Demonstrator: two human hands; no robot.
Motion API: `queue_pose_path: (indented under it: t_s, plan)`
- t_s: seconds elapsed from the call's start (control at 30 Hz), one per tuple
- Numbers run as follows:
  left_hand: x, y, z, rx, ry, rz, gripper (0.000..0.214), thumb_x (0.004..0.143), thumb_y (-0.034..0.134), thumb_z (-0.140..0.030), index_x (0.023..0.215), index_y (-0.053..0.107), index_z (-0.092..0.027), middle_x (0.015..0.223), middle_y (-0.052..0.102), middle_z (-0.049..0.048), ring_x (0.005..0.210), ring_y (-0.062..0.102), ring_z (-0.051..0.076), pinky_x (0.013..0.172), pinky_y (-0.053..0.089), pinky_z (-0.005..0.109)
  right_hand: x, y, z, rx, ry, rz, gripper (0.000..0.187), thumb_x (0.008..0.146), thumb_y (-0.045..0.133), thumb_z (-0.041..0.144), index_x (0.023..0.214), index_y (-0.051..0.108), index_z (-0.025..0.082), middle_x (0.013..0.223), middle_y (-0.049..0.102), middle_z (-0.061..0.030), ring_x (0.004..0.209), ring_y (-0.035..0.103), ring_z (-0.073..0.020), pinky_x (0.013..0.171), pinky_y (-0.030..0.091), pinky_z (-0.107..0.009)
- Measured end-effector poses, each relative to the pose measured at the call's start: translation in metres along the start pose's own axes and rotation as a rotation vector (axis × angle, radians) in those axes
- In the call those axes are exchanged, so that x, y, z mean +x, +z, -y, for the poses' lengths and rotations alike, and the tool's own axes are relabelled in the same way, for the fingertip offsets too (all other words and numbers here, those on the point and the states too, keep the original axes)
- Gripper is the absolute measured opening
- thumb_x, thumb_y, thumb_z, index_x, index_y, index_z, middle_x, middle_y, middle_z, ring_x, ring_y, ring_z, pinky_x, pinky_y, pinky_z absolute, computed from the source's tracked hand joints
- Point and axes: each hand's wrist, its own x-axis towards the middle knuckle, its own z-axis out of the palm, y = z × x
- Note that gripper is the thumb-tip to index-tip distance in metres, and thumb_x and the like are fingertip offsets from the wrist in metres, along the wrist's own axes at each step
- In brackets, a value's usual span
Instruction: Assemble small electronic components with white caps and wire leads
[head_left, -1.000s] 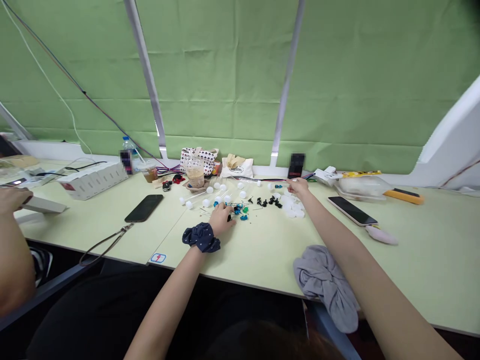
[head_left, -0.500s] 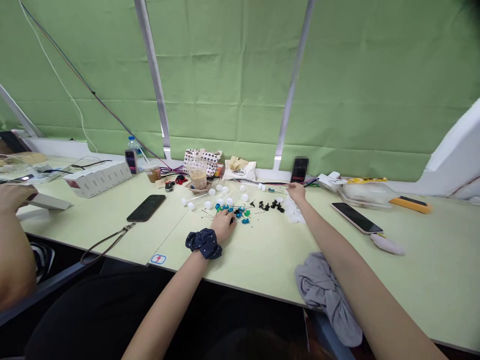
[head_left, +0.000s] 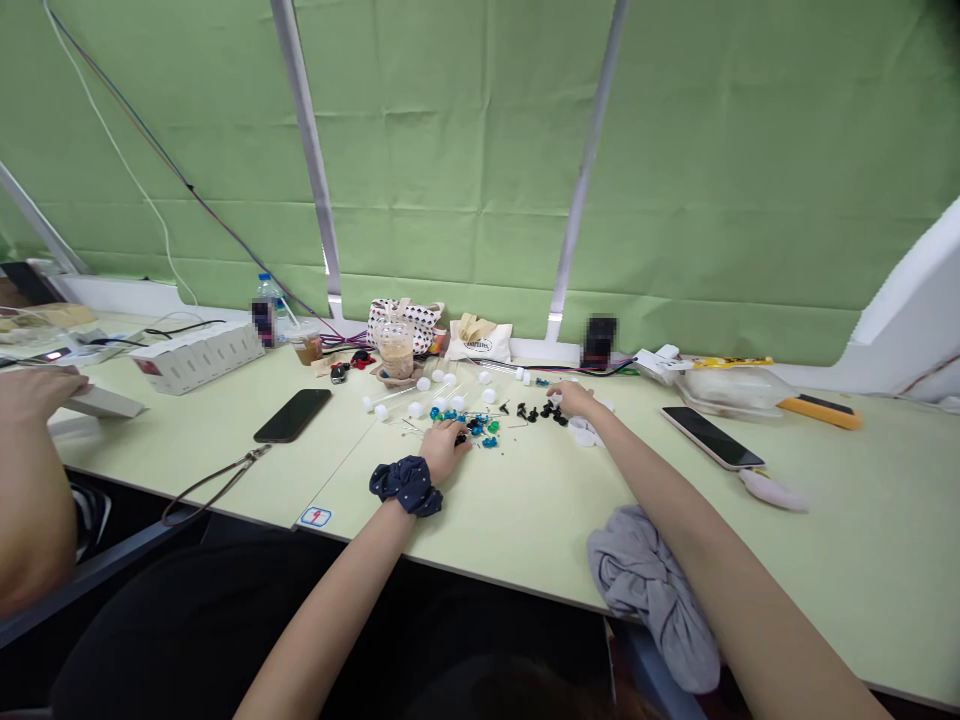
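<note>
My left hand (head_left: 442, 452), with a dark scrunchie (head_left: 409, 487) at its wrist, rests with curled fingers at the edge of a pile of small blue and green plastic pieces (head_left: 480, 425). A dark bit shows at its fingertips; whether it is gripped is unclear. Over the small black pieces (head_left: 534, 414), my right hand (head_left: 576, 399) has its fingers drawn together, with something small and whitish by the tips. White round plastic pieces (head_left: 585, 431) lie beneath and beside it. Clear tubes with white caps (head_left: 415, 410) lie behind the pile.
A black phone (head_left: 292, 416) lies at left, and another phone (head_left: 711, 437) at right. Drink cups (head_left: 395, 352) and bags (head_left: 480, 342) stand at the back. A grey cloth (head_left: 654, 595) hangs over the front edge. Another person's hand (head_left: 37, 390) holds a white box at far left.
My right hand has come back from the far side of the white pieces, moving left and nearer, to the black pieces. My left hand has barely moved.
</note>
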Motion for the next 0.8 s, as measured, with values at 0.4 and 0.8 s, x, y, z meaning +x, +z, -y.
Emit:
queue_pose_path:
  t_s: [0.4, 0.8]
  plan:
    - [0.000, 0.001, 0.006, -0.190, -0.069, -0.073, 0.018, 0.071, 0.064, -0.017, 0.089, 0.064, -0.019, 0.091, 0.066, 0.0063, 0.086, 0.058, 0.021, 0.078, 0.045, 0.033, -0.005, -0.015, 0.009, -0.150, -0.032, -0.051, 0.034, 0.076, 0.056, 0.017, 0.110, 0.060, 0.024, 0.119, 0.055, -0.0102, 0.109, 0.049, -0.0258, 0.086, 0.034, -0.041]
    - [0.001, 0.002, 0.008, -0.251, -0.082, -0.112, 0.018, 0.069, 0.065, -0.014, 0.086, 0.067, -0.017, 0.082, 0.066, 0.0064, 0.075, 0.058, 0.020, 0.072, 0.045, 0.032, -0.068, -0.023, 0.091, -0.054, -0.493, 0.382, 0.034, 0.061, 0.074, 0.033, 0.092, 0.066, 0.020, 0.089, 0.064, -0.0041, 0.077, 0.059, -0.0167, 0.063, 0.041, -0.022]
